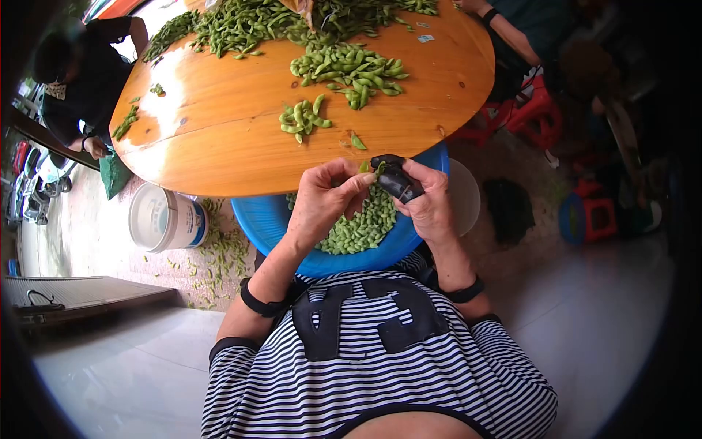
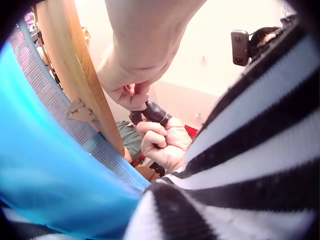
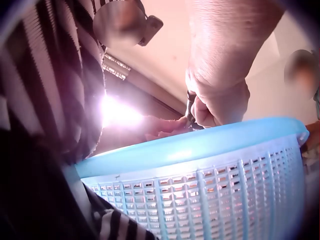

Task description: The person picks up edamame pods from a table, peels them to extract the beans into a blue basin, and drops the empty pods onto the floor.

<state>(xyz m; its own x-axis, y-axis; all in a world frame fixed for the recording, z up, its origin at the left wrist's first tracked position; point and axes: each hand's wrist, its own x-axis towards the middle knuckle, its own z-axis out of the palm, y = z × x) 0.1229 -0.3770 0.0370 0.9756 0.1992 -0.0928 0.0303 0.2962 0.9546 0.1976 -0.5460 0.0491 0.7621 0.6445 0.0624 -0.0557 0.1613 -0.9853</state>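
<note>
In the head view both hands meet above a blue basket that holds shelled green soybeans. My left hand pinches a green soybean pod between thumb and fingertips. Against the same pod press the covered fingertips of my right hand. Black covers wrap the right thumb and finger, one with a thin band round it. From the left wrist, the left fingertips touch the black cover; the pod is hidden there. The right wrist view shows the basket's rim partly hiding both hands.
On the wooden table lie a small pile of pods, a larger pile and a heap at the back. A white bucket stands left among fallen pods. Two other people sit at the table's sides; a red stool stands right.
</note>
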